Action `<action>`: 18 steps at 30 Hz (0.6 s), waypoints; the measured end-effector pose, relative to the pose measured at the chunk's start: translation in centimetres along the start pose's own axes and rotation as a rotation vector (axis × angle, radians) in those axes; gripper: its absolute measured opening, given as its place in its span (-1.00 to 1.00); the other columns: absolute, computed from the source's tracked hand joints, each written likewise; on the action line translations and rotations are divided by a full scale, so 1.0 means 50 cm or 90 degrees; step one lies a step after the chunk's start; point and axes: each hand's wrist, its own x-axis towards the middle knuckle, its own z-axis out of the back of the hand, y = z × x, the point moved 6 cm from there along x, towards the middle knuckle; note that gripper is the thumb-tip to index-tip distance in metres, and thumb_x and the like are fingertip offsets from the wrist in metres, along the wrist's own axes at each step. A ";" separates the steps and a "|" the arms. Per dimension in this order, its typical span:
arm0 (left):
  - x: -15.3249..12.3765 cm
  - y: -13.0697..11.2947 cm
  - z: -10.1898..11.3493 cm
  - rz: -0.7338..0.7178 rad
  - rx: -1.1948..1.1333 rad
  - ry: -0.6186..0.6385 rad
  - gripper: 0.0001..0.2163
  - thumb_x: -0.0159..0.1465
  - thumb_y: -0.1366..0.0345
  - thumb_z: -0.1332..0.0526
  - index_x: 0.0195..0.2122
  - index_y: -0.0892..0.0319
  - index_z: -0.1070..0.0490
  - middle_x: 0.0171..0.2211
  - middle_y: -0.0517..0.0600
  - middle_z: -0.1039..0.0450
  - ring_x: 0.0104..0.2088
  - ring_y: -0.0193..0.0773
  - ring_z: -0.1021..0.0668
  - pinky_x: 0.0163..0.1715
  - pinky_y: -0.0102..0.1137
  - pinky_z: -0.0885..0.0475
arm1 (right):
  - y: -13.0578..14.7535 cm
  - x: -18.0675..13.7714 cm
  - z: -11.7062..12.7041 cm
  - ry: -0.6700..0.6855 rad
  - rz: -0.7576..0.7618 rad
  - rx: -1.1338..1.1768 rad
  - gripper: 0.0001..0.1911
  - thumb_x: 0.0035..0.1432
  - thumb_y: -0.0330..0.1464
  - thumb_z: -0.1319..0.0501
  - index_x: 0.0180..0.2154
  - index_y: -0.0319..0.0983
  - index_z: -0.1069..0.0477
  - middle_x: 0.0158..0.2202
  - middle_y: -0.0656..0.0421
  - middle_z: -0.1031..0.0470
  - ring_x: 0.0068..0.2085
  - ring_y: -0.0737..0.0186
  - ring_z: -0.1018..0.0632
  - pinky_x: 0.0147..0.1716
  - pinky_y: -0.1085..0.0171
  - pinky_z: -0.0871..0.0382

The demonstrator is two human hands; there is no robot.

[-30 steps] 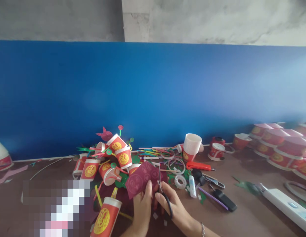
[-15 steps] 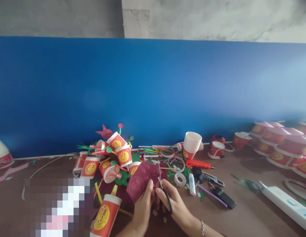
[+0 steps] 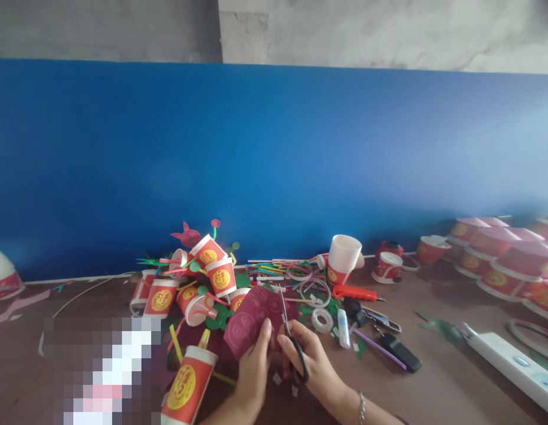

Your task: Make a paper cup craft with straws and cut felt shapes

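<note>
My left hand (image 3: 256, 365) pinches the lower right edge of a dark red paper sheet (image 3: 247, 321) marked with round outlines. A pair of scissors (image 3: 295, 354) with black handles is in my right hand (image 3: 315, 360), its thumb and fingers wrapped around the loops. The blades point up and away, against the sheet's right edge, and look only slightly apart. Beyond the sheet lies a pile of red and white paper cups (image 3: 220, 277) with green and red paper shapes. Another paper cup (image 3: 189, 383) lies tilted, left of my left hand.
Tape roll (image 3: 322, 320), glue stick (image 3: 343, 329), orange glue gun or cutter-like tool (image 3: 355, 293) and black key fob (image 3: 400, 352) lie to the right. A white power strip (image 3: 508, 369) and stacked cups (image 3: 499, 277) are farther right. A blue panel (image 3: 274, 159) stands behind the table.
The paper sheet has tilted slightly and shifted a little left with my left hand. The scissors' blades have swung slightly left at the tips. Both hands keep their hold.
</note>
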 end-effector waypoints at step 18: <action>-0.014 -0.066 -0.015 -0.209 -0.017 0.012 -0.52 0.07 -0.12 -0.21 -0.70 0.20 -0.24 -0.76 -0.19 -0.07 -0.70 -0.47 -0.13 -0.68 -0.51 -0.08 | -0.010 0.007 0.013 -0.046 -0.046 -0.061 -0.53 -0.05 0.01 -0.30 -0.43 -0.24 -0.25 -0.78 0.38 -0.24 -0.79 0.48 -0.24 -0.81 0.50 -0.04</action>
